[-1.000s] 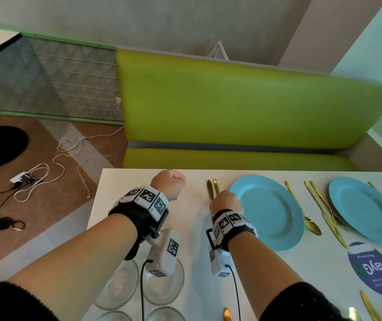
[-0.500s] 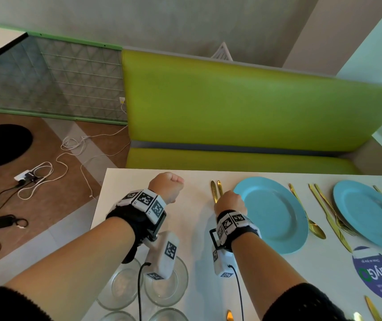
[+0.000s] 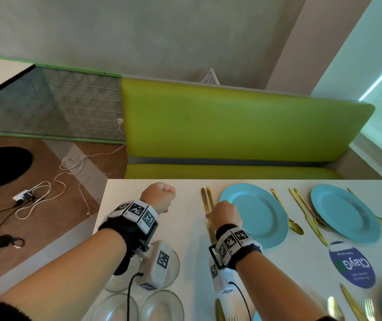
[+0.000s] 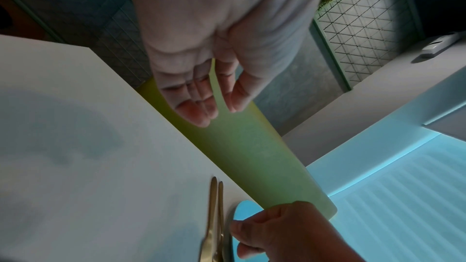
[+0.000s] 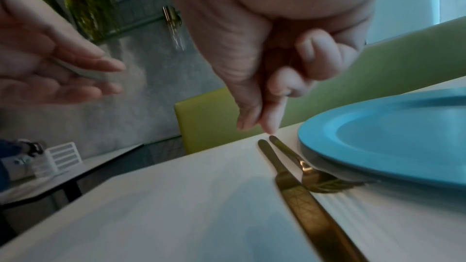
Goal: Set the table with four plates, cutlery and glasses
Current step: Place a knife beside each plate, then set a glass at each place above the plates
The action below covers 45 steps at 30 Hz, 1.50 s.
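A gold knife and fork lie side by side on the white table, just left of a blue plate. My right hand hovers over them. In the right wrist view its thumb and forefinger tips meet just above the handle ends of the knife and fork, its other fingers are curled, and it holds nothing. The fork's tines reach under the plate's rim. My left hand hangs over the table's far left, fingers loosely bent and empty.
A second blue plate with gold cutlery on both sides lies to the right, and a spoon lies between the plates. Several glasses stand near my left forearm. A blue round sticker, more cutlery, a green bench.
Both hands stay almost where they were over the table. Only the head view has shifted a little.
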Available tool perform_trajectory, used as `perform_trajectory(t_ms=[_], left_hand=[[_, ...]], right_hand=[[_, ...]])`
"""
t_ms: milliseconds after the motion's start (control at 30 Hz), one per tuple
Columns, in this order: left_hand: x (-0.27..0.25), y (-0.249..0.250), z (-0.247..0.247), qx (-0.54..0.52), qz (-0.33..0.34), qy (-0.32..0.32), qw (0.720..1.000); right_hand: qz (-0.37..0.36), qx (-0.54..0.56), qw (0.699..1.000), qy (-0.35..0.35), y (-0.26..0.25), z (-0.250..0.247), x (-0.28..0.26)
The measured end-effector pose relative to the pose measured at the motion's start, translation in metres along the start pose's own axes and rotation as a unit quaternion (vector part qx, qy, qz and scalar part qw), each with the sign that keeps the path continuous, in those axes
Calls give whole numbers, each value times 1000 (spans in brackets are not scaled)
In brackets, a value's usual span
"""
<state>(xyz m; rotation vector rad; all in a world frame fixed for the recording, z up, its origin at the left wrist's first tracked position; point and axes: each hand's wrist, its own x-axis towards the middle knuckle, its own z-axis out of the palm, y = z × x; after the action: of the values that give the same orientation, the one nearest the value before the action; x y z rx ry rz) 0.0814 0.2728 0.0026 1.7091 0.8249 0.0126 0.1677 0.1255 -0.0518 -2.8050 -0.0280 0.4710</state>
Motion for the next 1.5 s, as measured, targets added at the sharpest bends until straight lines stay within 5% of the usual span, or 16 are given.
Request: perform_trajectory(t_ms=[533,667,833,933,1067,1300,1500], left_hand=[[-191,-74,-23,3,92,-39,995],[-221,-103,-25,77,26,-142,986],[-232,-152,-35,285,-143,-220,922],[-221,-172,-49,361,-141,-147,910],[-200,-190,-53,207,-128,8,970],[-180,-201,-27,86,-25,72,993],[-173,-210,-19,68,-5,94,993]], right_hand=[[-25,-14,998,-50,75,6,-202],[-21,-6,995,-101,83,26,-223],[-37,38,990,-128,77,52,-231],[-53,67,986,-141,75,62,-232],[-77,115,981,-135,73,69,-229],[-113,165,974,-105,75,91,-219],[-123,182,971,-92,73,107,-215]])
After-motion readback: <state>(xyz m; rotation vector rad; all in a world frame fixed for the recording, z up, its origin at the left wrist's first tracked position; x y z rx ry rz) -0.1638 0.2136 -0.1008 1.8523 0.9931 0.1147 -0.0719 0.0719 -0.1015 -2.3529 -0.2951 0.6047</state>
